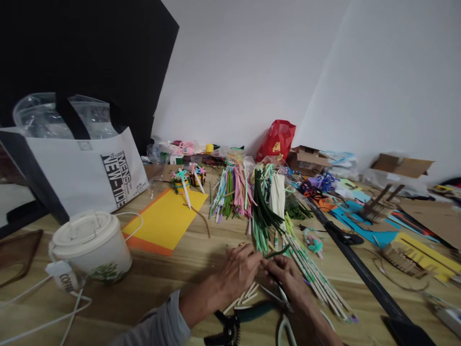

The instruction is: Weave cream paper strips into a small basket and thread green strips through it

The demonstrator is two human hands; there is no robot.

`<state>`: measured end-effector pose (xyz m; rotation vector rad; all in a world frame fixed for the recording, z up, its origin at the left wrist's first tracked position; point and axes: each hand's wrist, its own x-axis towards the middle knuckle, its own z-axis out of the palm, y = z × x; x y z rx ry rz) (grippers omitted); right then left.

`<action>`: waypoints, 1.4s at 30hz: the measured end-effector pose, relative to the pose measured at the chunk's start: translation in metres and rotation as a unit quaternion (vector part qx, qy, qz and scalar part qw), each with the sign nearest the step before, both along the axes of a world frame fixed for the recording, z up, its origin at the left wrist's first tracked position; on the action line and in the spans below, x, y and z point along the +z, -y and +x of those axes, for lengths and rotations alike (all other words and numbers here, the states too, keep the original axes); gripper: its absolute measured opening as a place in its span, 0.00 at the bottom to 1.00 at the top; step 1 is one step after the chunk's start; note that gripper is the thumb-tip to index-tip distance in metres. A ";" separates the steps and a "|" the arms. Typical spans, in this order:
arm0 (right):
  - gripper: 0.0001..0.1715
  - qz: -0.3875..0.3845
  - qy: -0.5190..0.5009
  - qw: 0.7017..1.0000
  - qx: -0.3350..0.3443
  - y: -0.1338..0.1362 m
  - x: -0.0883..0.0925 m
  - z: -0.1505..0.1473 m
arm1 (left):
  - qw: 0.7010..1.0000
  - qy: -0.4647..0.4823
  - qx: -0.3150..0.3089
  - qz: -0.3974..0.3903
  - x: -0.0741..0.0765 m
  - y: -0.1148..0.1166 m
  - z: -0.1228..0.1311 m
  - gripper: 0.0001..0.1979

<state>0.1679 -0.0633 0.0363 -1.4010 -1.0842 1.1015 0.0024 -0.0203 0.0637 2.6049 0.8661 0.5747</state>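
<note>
The right hand pinches a dark green pipe cleaner between clenched fingers, holding it above the wooden table. The left hand (a ring shows on one finger) curls in just beside the right; whether it grips the pipe cleaner, I cannot tell. Pruning shears with green handles lie at 6 o'clock from the hands, a fan of striped sticks at 4 o'clock, and bundled pipe cleaners at 12 o'clock. A yellow card sits at 10 o'clock, a lidded paper cup at 9 o'clock.
</note>
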 end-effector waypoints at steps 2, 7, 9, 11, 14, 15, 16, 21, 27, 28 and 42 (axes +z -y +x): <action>0.27 0.002 -0.042 0.998 0.048 0.000 0.003 0.003 | 0.994 0.066 0.000 -0.087 0.001 -0.010 -0.001 0.10; 0.28 -0.005 -0.162 0.982 0.094 -0.001 0.004 0.016 | 0.888 0.221 -0.016 -0.402 0.001 -0.034 -0.005 0.10; 0.23 0.013 -0.149 0.985 0.090 -0.001 0.005 0.019 | 0.821 0.261 -0.023 -0.507 -0.001 -0.036 -0.005 0.16; 0.20 0.030 -0.125 0.987 0.100 0.000 0.007 0.019 | 0.763 0.270 -0.022 -0.587 -0.004 -0.036 -0.005 0.19; 0.20 0.039 -0.108 0.984 0.136 0.003 0.011 0.017 | 0.714 0.257 -0.034 -0.650 -0.010 -0.034 -0.004 0.20; 0.20 0.040 -0.102 0.983 0.149 0.004 0.012 0.016 | 0.705 0.254 -0.044 -0.661 -0.012 -0.033 -0.003 0.20; 0.20 0.044 -0.095 0.982 0.158 0.004 0.012 0.016 | 0.699 0.250 -0.054 -0.668 -0.014 -0.033 -0.003 0.20; 0.16 0.057 -0.063 0.981 0.173 0.005 0.010 0.017 | 0.691 0.221 -0.079 -0.684 -0.018 -0.033 -0.003 0.21; 0.13 0.081 0.010 0.986 0.145 0.008 0.018 0.019 | 0.723 0.235 -0.068 -0.646 -0.020 -0.033 -0.001 0.20; 0.13 0.085 0.029 0.987 0.134 0.008 0.020 0.019 | 0.729 0.242 -0.065 -0.637 -0.020 -0.032 -0.001 0.19; 0.18 0.072 0.129 0.989 0.002 0.002 0.001 0.005 | 0.992 0.057 0.075 -0.080 -0.007 -0.004 0.006 0.08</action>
